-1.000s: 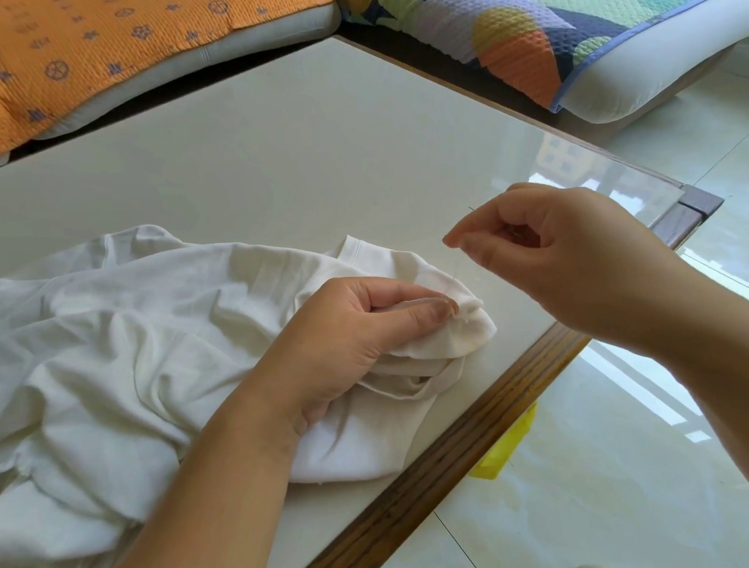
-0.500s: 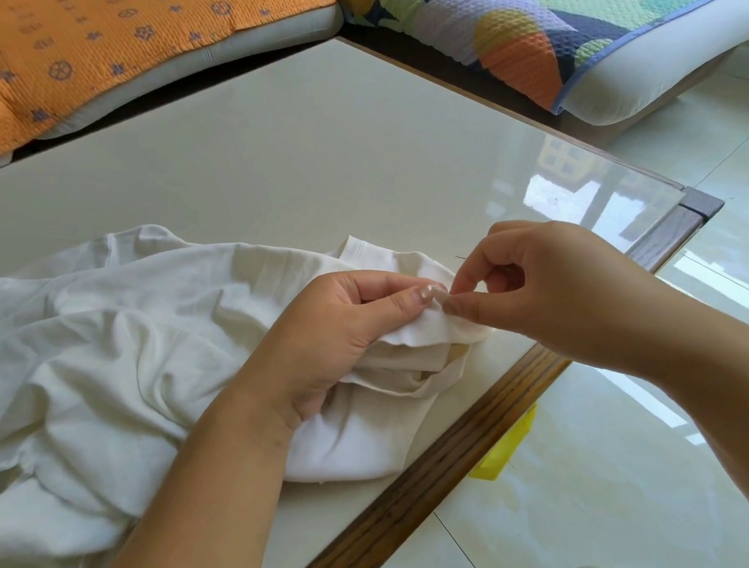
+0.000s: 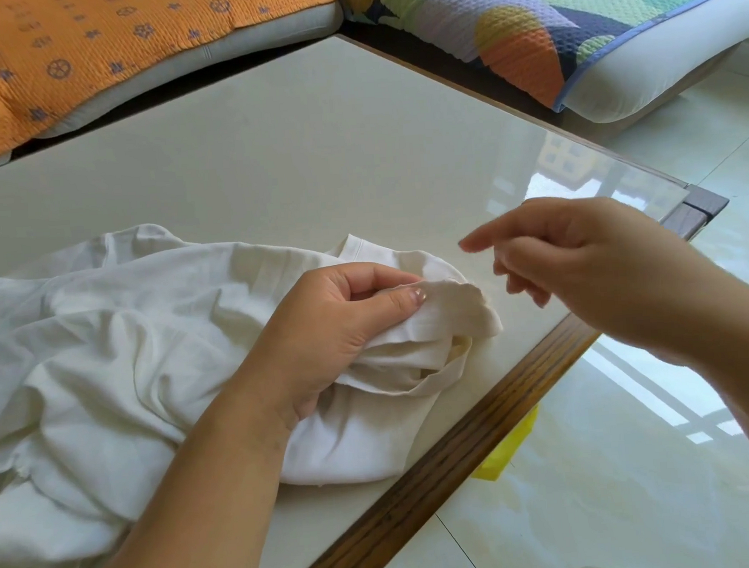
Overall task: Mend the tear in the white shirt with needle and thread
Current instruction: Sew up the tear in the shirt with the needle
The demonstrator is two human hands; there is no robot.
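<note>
The white shirt (image 3: 102,347) lies crumpled on the left half of the table (image 3: 310,155). My left hand (image 3: 336,326) pinches a raised fold of the shirt near its hem, thumb on top. My right hand (image 3: 584,269) hovers just right of that fold, apart from the cloth and blurred by motion. Its index finger is stretched toward the shirt and the other fingers are loosely curled. No needle or thread shows in either hand or on the cloth.
The table's wooden front edge (image 3: 463,437) runs diagonally below my hands, with its corner (image 3: 704,203) at the right. An orange cushion (image 3: 81,51) and a multicoloured cushion (image 3: 545,19) lie beyond it. Something yellow (image 3: 508,452) sits on the tiled floor under the edge.
My right hand came down from above the table to the fold, pinched at the cloth beside my left thumb, then pulled back to the right with its index finger extended. The left hand stayed put.
</note>
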